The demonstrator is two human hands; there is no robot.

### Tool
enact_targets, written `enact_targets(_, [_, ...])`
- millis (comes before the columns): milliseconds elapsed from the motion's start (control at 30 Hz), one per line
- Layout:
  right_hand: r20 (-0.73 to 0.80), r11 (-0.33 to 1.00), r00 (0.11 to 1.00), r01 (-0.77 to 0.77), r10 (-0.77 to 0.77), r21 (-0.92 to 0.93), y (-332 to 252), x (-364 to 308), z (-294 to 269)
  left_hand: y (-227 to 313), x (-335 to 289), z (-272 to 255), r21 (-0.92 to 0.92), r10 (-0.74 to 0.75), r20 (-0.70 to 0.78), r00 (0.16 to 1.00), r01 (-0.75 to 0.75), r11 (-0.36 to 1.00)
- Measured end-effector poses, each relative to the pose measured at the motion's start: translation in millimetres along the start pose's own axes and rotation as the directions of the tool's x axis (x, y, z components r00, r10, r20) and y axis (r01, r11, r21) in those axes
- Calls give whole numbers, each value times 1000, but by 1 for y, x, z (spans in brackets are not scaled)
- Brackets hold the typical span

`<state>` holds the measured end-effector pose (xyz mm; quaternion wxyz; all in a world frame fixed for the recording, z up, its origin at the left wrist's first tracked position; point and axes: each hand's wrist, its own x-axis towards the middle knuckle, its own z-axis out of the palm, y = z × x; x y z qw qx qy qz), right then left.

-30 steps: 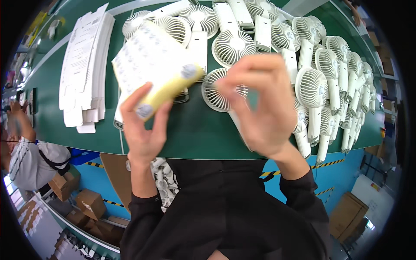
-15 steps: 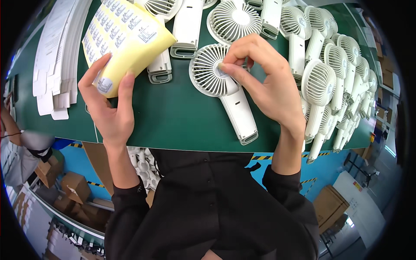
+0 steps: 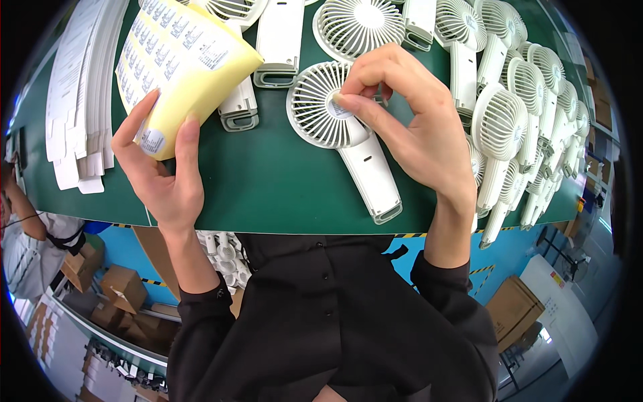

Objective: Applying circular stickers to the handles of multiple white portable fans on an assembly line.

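Note:
My left hand is closed on a yellow-backed sheet of labels, thumb on the near side. Rows of printed labels cover its upper part, and one round label shows near my fingers at its lower curled end. A white handheld fan lies on the table with its handle pointing toward me. At the hub of its grille is a small round label. My right hand has thumb and forefinger pinched together on that label's edge; the other fingers are curled and partly hidden.
More white fans lie beyond, and several crowd the right side in overlapping rows. Stacked white paper cartons lie at the left on the green table. Below its front edge are white fan parts. Another person is at far left.
The view has shifted slightly. My right thumb and forefinger stay at the fan's hub, and my left hand keeps the label sheet. The other person at far left has moved a little.

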<state>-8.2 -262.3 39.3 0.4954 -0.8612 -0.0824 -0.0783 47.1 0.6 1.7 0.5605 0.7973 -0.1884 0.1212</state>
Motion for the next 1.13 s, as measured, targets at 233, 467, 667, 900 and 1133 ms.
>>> enact_targets(233, [3,1000,1000,6,-6,-14,3,0,-1,-4,0,1,51,6,6,1000,-6,999])
enact_targets(467, [-10,986,1000,-21,20,-164,-4,-3,4,-3,-3,-2,14,-38,12,999,38,999])
enact_targets(667, [-88,967,991,-121,104,-225,-7,-5,6,-1,-3,-2,74,-4,37,999,1,997])
enact_targets(900, [-378,866,920,-106,-101,-488,-2,-7,9,0,0,1,99,-3,29,1000,0,995])
enact_targets(1133, [91,631,662,-651,744,-423,-56,-58,1,-11,-11,-8,-37,142,-87,986,-146,989])
